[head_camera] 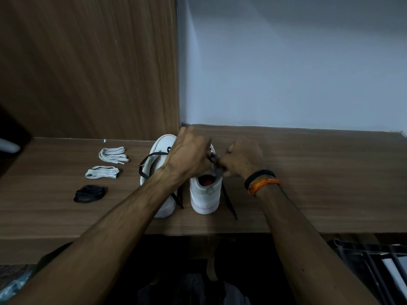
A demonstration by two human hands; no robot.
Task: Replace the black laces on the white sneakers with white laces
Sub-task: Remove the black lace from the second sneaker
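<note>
- I am on the unlacing step: both my hands work the black lace (214, 160) at the top eyelets of the right sneaker (206, 195), which stands on the surface (319, 183) with its heel toward me.
- My left hand (190, 155) reaches over the front of that shoe, its grip pinched on the lace just above the tongue.
- My right hand (242, 160) is clenched on the same lace from the right side; the two hands are almost touching.
- One loose black end trails down the right side of the shoe onto the surface, so I judge the knot already undone and the lace only partly drawn out.
- The left sneaker (159, 150) stands just beside it, its own black lace slack and looping off its left side.
- Two bundles of white laces (113, 154) lie well to the left, with a black bundle (90, 193) nearer me.
- Next, I think, I need to draw the lace out eyelet by eyelet, keeping the shoe steady so it does not tip.
- My hands hide the eyelets, so I cannot tell how many rows remain threaded.
- My left forearm covers much of the left sneaker.
- The fingertips blur together; which fingers hold the lace is unclear.
</note>
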